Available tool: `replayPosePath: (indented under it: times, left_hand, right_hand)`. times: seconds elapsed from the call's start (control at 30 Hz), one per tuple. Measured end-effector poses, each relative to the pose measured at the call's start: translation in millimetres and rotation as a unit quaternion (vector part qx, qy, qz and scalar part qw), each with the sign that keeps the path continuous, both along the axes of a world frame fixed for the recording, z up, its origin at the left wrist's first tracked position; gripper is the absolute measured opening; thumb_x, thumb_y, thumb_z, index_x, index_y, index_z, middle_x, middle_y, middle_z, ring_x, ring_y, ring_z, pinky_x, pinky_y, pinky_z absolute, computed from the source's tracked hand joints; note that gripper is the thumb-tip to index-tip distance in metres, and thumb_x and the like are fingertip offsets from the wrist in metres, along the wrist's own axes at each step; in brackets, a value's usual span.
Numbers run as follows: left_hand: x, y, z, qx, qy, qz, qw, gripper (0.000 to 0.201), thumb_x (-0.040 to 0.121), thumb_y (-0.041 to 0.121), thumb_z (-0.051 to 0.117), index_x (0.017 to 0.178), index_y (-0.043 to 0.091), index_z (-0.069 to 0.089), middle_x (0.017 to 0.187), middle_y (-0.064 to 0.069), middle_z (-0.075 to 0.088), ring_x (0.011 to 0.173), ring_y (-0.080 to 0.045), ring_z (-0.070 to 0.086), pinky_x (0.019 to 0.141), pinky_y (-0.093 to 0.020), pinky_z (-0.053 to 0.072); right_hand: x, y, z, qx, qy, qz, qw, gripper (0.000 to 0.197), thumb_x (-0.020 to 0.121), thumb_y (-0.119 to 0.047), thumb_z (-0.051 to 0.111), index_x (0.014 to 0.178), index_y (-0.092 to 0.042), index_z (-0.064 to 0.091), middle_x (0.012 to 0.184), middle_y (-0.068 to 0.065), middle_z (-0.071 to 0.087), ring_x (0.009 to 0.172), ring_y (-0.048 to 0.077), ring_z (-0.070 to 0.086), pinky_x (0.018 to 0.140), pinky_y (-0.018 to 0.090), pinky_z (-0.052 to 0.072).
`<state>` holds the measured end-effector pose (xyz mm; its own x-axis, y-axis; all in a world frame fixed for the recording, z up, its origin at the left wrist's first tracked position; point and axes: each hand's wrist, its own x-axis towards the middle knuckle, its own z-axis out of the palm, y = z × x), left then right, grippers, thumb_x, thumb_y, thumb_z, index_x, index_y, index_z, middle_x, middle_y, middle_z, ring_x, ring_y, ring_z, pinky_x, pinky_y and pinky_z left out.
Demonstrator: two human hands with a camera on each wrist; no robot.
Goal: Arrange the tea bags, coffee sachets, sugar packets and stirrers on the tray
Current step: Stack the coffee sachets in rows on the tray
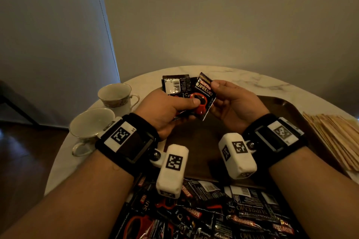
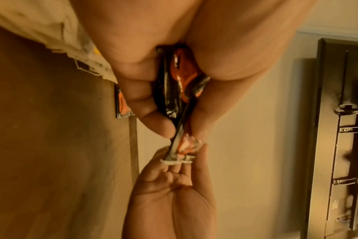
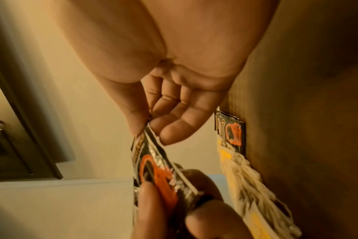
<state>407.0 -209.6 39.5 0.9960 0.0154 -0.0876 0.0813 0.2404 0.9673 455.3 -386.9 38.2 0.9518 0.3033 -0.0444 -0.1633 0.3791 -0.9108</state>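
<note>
Now — left hand (image 1: 167,110) grip clutches coffee sachets (image 1: 175,85) | right hand (image 1: 236,105) pinches top sachet (image 1: 204,97) — above tray (image 1: 281,106)

both hands raised together: left hand (image 1: 167,110) gripping, right hand (image 1: 235,103) pinching.

Round marble tabletop (image 1: 242,77). Directly on it: two teacups (image 1: 114,94) at left, dark tray (image 1: 279,105) centre-right, loose sachets (image 1: 223,209) heaped at near edge, by the tray.
</note>
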Motion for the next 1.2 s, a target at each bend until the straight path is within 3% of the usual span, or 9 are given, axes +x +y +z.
replayPosePath:
  times: [0.13,0.2,0.3,0.53,0.63,0.77,0.9,1.07,1.2]
  left_hand:
    - [1,3,1,0.002,0.003,0.014,1.0,0.037,0.082,0.0,0.078,0.117,0.01,0.071,0.101,-0.012,0.079,0.089,-0.025,0.077,0.064,-0.03,0.058]
    - [1,3,2,0.001,0.002,0.042,0.999,0.032,0.082,0.0,0.078,0.112,0.009,0.072,0.099,-0.013,0.079,0.086,-0.026,0.078,0.063,-0.031,0.059]
    - [3,3,1,-0.004,-0.006,0.088,0.996,0.026,0.083,0.001,0.079,0.108,0.005,0.073,0.095,-0.014,0.079,0.081,-0.025,0.078,0.062,-0.03,0.06]
    - [2,2,5,-0.033,0.03,0.119,0.992,0.018,0.084,0.006,0.079,0.1,0.002,0.073,0.088,-0.012,0.078,0.076,-0.023,0.075,0.07,-0.032,0.06]
    - [0,3,8,-0.052,0.046,0.132,0.989,0.011,0.086,0.002,0.074,0.096,0.002,0.068,0.09,-0.014,0.075,0.07,-0.022,0.075,0.07,-0.033,0.061]
    - [0,6,14,-0.073,0.028,0.179,0.981,0.006,0.089,-0.001,0.066,0.085,0.003,0.065,0.059,-0.002,0.071,0.05,-0.014,0.07,0.073,-0.036,0.059]
    - [0,9,19,-0.085,-0.001,0.219,0.972,0.01,0.09,-0.003,0.063,0.083,0.005,0.065,0.053,0.003,0.069,0.049,-0.01,0.069,0.074,-0.036,0.062]
    - [0,11,19,-0.136,0.002,0.239,0.961,0.016,0.088,-0.006,0.06,0.1,0.004,0.065,0.089,-0.011,0.074,0.059,-0.014,0.074,0.069,-0.032,0.064]
    - [3,14,18,-0.152,0.001,0.257,0.954,0.021,0.088,-0.006,0.06,0.106,0.003,0.064,0.095,-0.013,0.074,0.061,-0.015,0.074,0.062,-0.029,0.061]
  right_hand:
    - [1,5,-2,0.004,-0.018,-0.018,1.0,0.01,0.099,-0.016,0.06,0.102,-0.009,0.067,0.089,0.007,0.075,0.077,0.017,0.072,0.061,0.023,0.059]
    - [0,7,-5,0.007,-0.022,-0.018,1.0,0.017,0.101,-0.019,0.057,0.108,-0.007,0.067,0.096,0.01,0.076,0.085,0.022,0.074,0.07,0.029,0.063]
    - [0,7,-7,0.006,-0.023,0.018,1.0,0.031,0.089,-0.027,0.068,0.114,-0.008,0.067,0.105,0.013,0.075,0.095,0.026,0.074,0.083,0.037,0.061]
    - [-1,11,-14,-0.046,-0.027,0.031,0.998,0.033,0.073,-0.013,0.076,0.104,-0.004,0.068,0.096,0.013,0.074,0.079,0.018,0.072,0.069,0.028,0.062]
    - [1,12,-14,-0.052,-0.019,0.009,0.998,0.021,0.079,-0.008,0.075,0.1,-0.006,0.069,0.088,0.009,0.074,0.073,0.015,0.07,0.066,0.028,0.061]
    - [8,5,-9,-0.06,0.007,-0.062,0.996,0.009,0.091,0.0,0.067,0.094,-0.008,0.067,0.086,0.008,0.071,0.069,0.014,0.069,0.066,0.028,0.061]
    - [18,1,-6,-0.118,0.022,-0.121,0.985,0.009,0.092,0.0,0.068,0.098,-0.007,0.069,0.091,0.009,0.073,0.069,0.014,0.069,0.064,0.028,0.06]
    - [27,20,-12,-0.242,0.053,-0.09,0.965,0.012,0.09,0.002,0.069,0.1,-0.004,0.07,0.092,0.013,0.073,0.071,0.017,0.07,0.062,0.03,0.058]
    - [43,29,-13,-0.316,0.074,-0.081,0.942,0.008,0.091,0.001,0.069,0.098,-0.001,0.071,0.087,0.014,0.072,0.072,0.021,0.069,0.071,0.034,0.061]
